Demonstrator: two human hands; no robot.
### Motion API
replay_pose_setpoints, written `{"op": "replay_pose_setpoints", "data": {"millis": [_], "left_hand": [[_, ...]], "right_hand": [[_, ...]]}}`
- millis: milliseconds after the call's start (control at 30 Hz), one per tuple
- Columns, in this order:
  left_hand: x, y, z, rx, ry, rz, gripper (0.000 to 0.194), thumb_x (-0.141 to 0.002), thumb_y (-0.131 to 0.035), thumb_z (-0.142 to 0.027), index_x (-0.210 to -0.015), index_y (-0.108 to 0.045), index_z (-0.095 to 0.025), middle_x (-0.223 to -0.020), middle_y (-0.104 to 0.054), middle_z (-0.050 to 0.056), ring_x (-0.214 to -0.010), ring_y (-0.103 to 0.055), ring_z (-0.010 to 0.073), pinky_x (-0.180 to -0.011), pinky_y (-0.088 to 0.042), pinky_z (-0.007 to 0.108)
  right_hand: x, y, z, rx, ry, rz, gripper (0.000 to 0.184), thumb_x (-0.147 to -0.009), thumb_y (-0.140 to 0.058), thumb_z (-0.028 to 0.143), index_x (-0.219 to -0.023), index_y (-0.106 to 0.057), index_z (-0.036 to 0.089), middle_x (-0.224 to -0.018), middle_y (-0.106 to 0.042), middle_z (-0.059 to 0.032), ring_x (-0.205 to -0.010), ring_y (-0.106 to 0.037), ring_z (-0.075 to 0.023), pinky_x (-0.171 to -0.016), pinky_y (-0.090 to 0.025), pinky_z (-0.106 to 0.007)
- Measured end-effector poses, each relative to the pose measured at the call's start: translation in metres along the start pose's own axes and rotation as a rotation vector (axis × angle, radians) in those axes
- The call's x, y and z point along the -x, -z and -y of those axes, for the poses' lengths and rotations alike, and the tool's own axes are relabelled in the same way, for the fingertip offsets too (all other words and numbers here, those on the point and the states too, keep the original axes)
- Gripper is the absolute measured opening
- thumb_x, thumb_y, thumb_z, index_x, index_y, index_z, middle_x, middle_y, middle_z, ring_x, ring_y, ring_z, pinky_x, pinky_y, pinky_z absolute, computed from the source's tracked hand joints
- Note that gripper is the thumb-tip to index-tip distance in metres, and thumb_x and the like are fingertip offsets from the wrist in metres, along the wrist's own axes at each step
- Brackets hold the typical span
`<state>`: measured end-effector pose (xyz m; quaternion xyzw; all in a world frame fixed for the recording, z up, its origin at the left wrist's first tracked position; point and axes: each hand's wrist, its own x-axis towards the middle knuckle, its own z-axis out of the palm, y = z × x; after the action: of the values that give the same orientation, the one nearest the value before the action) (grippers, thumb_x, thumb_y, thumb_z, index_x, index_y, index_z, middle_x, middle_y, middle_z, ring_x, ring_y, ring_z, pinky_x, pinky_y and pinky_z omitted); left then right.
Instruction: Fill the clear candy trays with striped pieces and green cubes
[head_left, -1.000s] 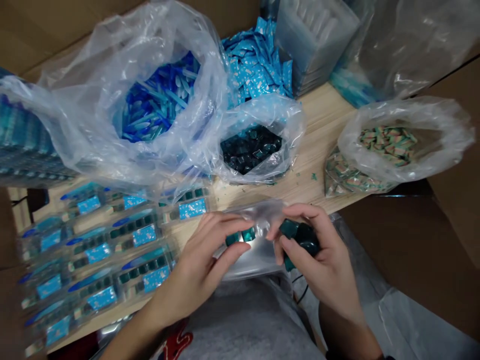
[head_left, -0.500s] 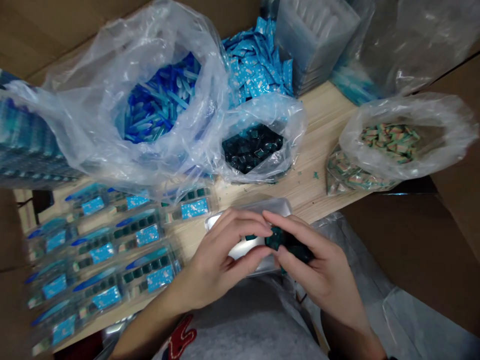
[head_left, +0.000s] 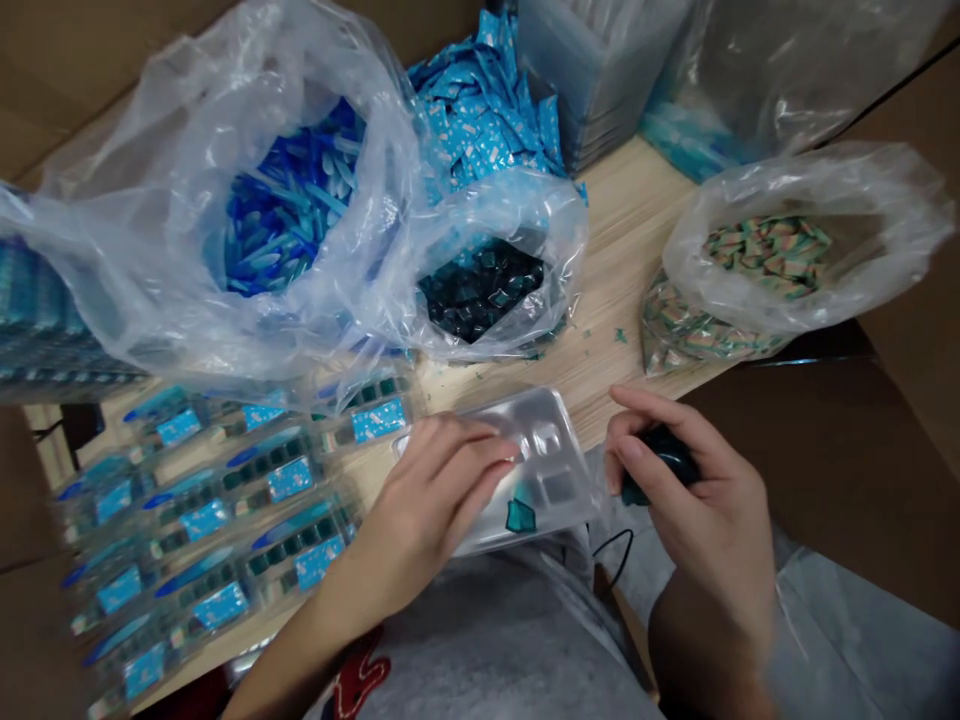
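Observation:
A clear plastic blister tray (head_left: 559,430) with moulded hollows lies at the table's front edge. My left hand (head_left: 442,480) is over its left part, fingers and thumb pinched together; whatever is between the fingertips is too small or hidden to make out. One dark teal cube-like piece (head_left: 520,515) sits at the tray's near side. To the right of the tray, my right hand (head_left: 686,490) is curled around glossy dark green pieces (head_left: 664,455), partly covered by its fingers. More such pieces (head_left: 484,290) fill a small open plastic bag (head_left: 555,215) beyond the tray.
Filled trays (head_left: 289,480) stand in rows at left. Behind them is a big bag (head_left: 180,180) of blue sticks (head_left: 292,200). Blue sachets (head_left: 487,110) are heaped at the back beside a clear bin (head_left: 600,60). A bag (head_left: 885,240) of small striped packets (head_left: 772,250) stands at right.
My hands have moved apart: the right went right with the dark green pieces, while the left stayed over the tray. More of the tray and the teal piece now show.

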<state>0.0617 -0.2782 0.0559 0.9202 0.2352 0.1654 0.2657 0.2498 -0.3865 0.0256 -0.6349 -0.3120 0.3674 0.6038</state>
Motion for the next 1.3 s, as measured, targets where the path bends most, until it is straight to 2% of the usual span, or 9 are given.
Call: {"op": "replay_pose_setpoints", "data": {"millis": [100,200,367,600,767,967,1133,1200,1300], "left_hand": [[0.01,0.007,-0.002,-0.032,-0.063,-0.009,0.016,-0.095,-0.056,-0.013,-0.107,-0.062,-0.02,-0.097,-0.069,0.005,-0.092,-0.06,0.021,-0.085,-0.047,0.037],[0.016,0.009,-0.008,-0.106,-0.171,0.082,0.013,-0.097,-0.055,-0.017,-0.105,-0.065,-0.017,-0.097,-0.072,0.005,-0.094,-0.06,0.0212,-0.093,-0.045,0.04],[0.016,-0.003,-0.012,-0.185,-0.201,0.167,0.015,-0.097,-0.057,-0.024,-0.104,-0.067,-0.015,-0.101,-0.072,0.005,-0.096,-0.06,0.0206,-0.098,-0.04,0.038],[0.017,-0.012,-0.01,-0.071,-0.133,0.052,0.012,-0.096,-0.052,-0.012,-0.094,-0.062,-0.018,-0.093,-0.073,0.002,-0.09,-0.06,0.0188,-0.095,-0.042,0.039],[0.003,-0.005,-0.009,-0.01,-0.104,-0.131,0.014,-0.092,-0.054,-0.008,-0.095,-0.059,-0.02,-0.095,-0.074,0.006,-0.083,-0.067,0.0177,-0.08,-0.054,0.036],[-0.003,-0.007,-0.005,0.055,-0.178,-0.172,0.014,-0.093,-0.054,-0.008,-0.1,-0.06,-0.019,-0.092,-0.074,0.007,-0.085,-0.069,0.0177,-0.077,-0.058,0.034],[-0.007,-0.022,0.01,-0.241,-0.174,-0.336,0.014,-0.089,-0.06,-0.006,-0.098,-0.059,-0.017,-0.091,-0.074,0.008,-0.084,-0.067,0.0197,-0.087,-0.055,0.041],[-0.007,-0.028,0.012,-0.386,-0.205,-0.338,0.012,-0.089,-0.06,-0.005,-0.095,-0.06,-0.015,-0.092,-0.074,0.01,-0.084,-0.066,0.0214,-0.089,-0.054,0.044],[-0.005,-0.031,0.009,-0.43,-0.262,-0.272,0.009,-0.09,-0.058,-0.004,-0.093,-0.063,-0.011,-0.094,-0.074,0.014,-0.088,-0.066,0.0229,-0.089,-0.054,0.044]], "right_hand": [[-0.001,-0.003,-0.004,-0.013,-0.023,0.014,0.02,-0.092,-0.063,0.02,-0.11,-0.07,0.028,-0.076,-0.061,0.004,-0.057,-0.058,-0.0104,-0.057,-0.049,-0.025],[-0.003,-0.006,-0.007,-0.008,-0.021,0.042,0.017,-0.09,-0.064,0.019,-0.104,-0.07,0.026,-0.07,-0.061,0.0055,-0.056,-0.058,-0.0099,-0.058,-0.05,-0.024],[-0.002,-0.006,-0.005,0.041,-0.013,0.043,0.014,-0.09,-0.065,0.019,-0.101,-0.071,0.027,-0.066,-0.061,0.0066,-0.057,-0.058,-0.0094,-0.057,-0.048,-0.021],[0.014,0.0,0.006,0.167,-0.011,0.038,0.011,-0.089,-0.067,0.02,-0.095,-0.071,0.028,-0.076,-0.066,0.0037,-0.065,-0.062,-0.0123,-0.061,-0.051,-0.022],[0.022,-0.01,0.02,0.148,-0.023,0.263,0.016,-0.086,-0.074,0.022,-0.1,-0.072,0.03,-0.085,-0.07,0.0035,-0.073,-0.065,-0.0142,-0.072,-0.055,-0.024],[0.013,-0.017,0.015,0.257,0.147,0.284,0.024,-0.092,-0.064,0.014,-0.11,-0.068,0.029,-0.093,-0.07,0.0023,-0.075,-0.064,-0.0127,-0.071,-0.055,-0.023],[0.003,-0.013,0.007,0.349,0.246,0.147,0.02,-0.093,-0.063,0.01,-0.104,-0.067,0.026,-0.096,-0.068,0.0007,-0.083,-0.064,-0.0139,-0.077,-0.054,-0.026],[0.002,-0.011,0.005,0.361,0.262,0.081,0.019,-0.092,-0.064,0.01,-0.102,-0.067,0.026,-0.092,-0.067,0.0008,-0.082,-0.063,-0.0146,-0.075,-0.054,-0.027],[0.003,-0.009,0.002,0.351,0.267,0.061,0.021,-0.091,-0.065,0.009,-0.102,-0.068,0.027,-0.09,-0.066,0.0018,-0.08,-0.062,-0.0138,-0.072,-0.052,-0.027]]}}
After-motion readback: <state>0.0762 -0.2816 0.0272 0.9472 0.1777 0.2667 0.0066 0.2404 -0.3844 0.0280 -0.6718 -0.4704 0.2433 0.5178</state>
